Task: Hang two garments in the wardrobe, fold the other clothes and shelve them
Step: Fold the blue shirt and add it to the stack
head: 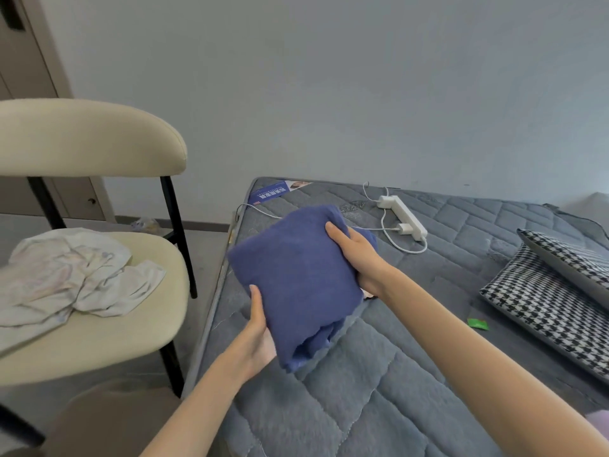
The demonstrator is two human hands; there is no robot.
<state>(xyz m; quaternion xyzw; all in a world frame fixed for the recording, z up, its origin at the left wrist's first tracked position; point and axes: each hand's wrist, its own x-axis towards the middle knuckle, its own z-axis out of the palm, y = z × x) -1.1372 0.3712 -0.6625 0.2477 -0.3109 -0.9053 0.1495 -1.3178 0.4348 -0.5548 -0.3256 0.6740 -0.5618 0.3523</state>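
Both hands are holding the folded blue knit garment [296,278] above the mattress [379,390] edge; the left hand [257,331] and right hand [356,255] are gripping opposite sides, fingers curled round it; keeping it level should be preserving the fold for shelving.

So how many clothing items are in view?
2: folded blue garment in left hand and right hand, above the mattress; crumpled white garment on the chair seat, possibly hiding more.

a pale grey wall [329,77] backs a grey quilted mattress [395,374], with a cream chair [82,136] at its left.
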